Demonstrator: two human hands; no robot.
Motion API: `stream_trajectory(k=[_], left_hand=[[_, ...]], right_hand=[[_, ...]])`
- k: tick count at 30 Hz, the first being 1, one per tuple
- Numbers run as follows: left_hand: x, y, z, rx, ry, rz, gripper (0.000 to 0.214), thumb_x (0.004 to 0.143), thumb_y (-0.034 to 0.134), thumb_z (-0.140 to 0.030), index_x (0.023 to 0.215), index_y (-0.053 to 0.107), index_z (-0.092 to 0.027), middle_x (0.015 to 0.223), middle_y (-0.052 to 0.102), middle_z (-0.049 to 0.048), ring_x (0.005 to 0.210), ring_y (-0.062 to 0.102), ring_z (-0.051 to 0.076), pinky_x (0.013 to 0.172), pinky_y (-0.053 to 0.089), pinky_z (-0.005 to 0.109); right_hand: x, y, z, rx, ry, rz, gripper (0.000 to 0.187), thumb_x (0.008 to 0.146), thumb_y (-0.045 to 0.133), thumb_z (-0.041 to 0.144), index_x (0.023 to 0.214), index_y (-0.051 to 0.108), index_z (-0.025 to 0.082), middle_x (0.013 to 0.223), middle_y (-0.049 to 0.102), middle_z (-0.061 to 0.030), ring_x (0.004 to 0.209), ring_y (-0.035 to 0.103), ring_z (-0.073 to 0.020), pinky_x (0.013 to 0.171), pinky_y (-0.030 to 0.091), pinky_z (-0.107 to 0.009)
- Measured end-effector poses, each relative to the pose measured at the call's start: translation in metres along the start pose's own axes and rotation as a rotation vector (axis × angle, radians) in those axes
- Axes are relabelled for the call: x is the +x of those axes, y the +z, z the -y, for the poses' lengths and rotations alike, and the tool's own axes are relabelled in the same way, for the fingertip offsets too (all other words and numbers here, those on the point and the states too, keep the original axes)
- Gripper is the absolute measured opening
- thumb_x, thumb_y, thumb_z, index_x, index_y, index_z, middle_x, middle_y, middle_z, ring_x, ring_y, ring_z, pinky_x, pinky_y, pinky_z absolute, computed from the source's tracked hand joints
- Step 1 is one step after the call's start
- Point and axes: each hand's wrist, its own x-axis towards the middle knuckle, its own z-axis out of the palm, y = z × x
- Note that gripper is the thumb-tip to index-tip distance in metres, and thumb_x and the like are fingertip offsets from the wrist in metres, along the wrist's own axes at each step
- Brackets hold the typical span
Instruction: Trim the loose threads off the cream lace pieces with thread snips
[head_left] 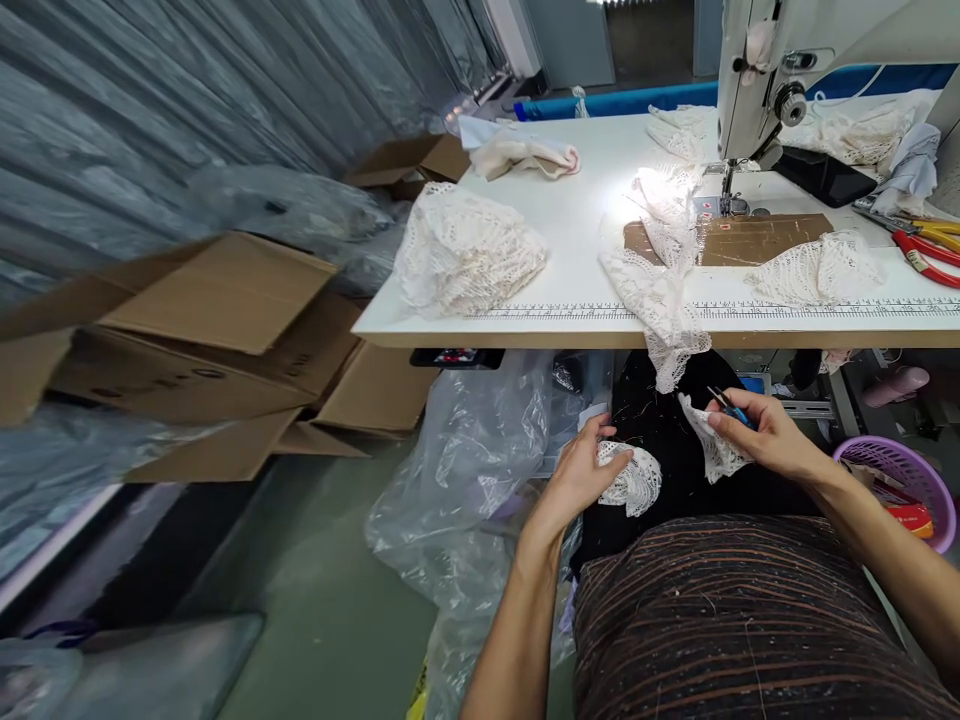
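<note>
My right hand (769,435) is closed around small blue-handled thread snips (739,412), their dark blades pointing up and left. A white lace piece (716,450) hangs at the fingertips of that hand. My left hand (581,475) has its fingers apart beside another small lace piece (634,482) lying on black cloth (660,430) over my lap. The thumb overlaps this piece's edge; whether it presses on it I cannot tell. Above, a long lace strip (656,290) drapes from the sewing machine (750,90) area over the table's front edge.
On the white table (555,240) lie a lace pile (469,255), another lace piece (817,270), a dark phone (825,178) and red-handled pliers (926,258). Open cardboard boxes (225,290) and clear plastic (480,460) stand left. A purple basket (911,480) sits lower right.
</note>
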Motion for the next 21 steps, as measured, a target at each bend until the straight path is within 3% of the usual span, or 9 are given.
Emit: stream_trajectory(k=[4, 8, 11, 17, 21], left_hand=[[-0.003, -0.003, -0.005, -0.123, -0.054, 0.084, 0.062, 0.072, 0.074, -0.03, 0.129, 0.054, -0.014, 0.112, 0.072, 0.0128, 0.09, 0.068, 0.022, 0.081, 0.051, 0.036], [-0.012, -0.005, -0.023, -0.383, -0.038, 0.274, 0.06, 0.072, 0.076, -0.033, 0.126, 0.057, -0.014, 0.1, 0.075, 0.0087, 0.079, 0.069, 0.017, 0.071, 0.052, 0.029], [-0.02, -0.008, -0.043, -0.426, -0.019, 0.357, 0.053, 0.073, 0.079, -0.037, 0.119, 0.064, -0.015, 0.093, 0.075, 0.0064, 0.071, 0.065, 0.014, 0.063, 0.049, 0.024], [-0.031, -0.009, -0.064, -0.369, 0.026, 0.33, 0.034, 0.072, 0.079, -0.043, 0.09, 0.073, -0.014, 0.073, 0.07, 0.0023, 0.06, 0.058, 0.012, 0.057, 0.044, 0.023], [-0.038, -0.007, -0.066, -0.319, 0.152, 0.165, 0.023, 0.078, 0.075, -0.039, 0.082, 0.072, -0.017, 0.075, 0.07, 0.0026, 0.065, 0.061, 0.014, 0.062, 0.048, 0.025]], right_hand=[[0.006, -0.005, -0.002, -0.063, -0.07, -0.104, 0.04, 0.083, 0.062, 0.059, 0.076, 0.056, 0.02, 0.065, 0.046, 0.0036, 0.057, 0.036, -0.0102, 0.052, 0.031, -0.024], [0.016, -0.002, -0.009, -0.083, -0.127, -0.166, 0.037, 0.084, 0.062, 0.056, 0.078, 0.057, 0.019, 0.065, 0.047, 0.0035, 0.058, 0.037, -0.0105, 0.054, 0.033, -0.025], [0.023, 0.01, -0.019, -0.045, -0.113, -0.171, 0.038, 0.083, 0.061, 0.057, 0.08, 0.058, 0.019, 0.067, 0.05, 0.0026, 0.058, 0.041, -0.0111, 0.054, 0.035, -0.025], [0.023, 0.045, -0.034, 0.09, -0.095, -0.023, 0.04, 0.08, 0.066, 0.057, 0.078, 0.062, 0.018, 0.07, 0.057, 0.0013, 0.064, 0.047, -0.0116, 0.06, 0.041, -0.025], [0.013, 0.051, -0.029, 0.188, -0.056, 0.117, 0.04, 0.077, 0.071, 0.056, 0.079, 0.065, 0.016, 0.071, 0.059, 0.0008, 0.065, 0.048, -0.0114, 0.06, 0.041, -0.025]])
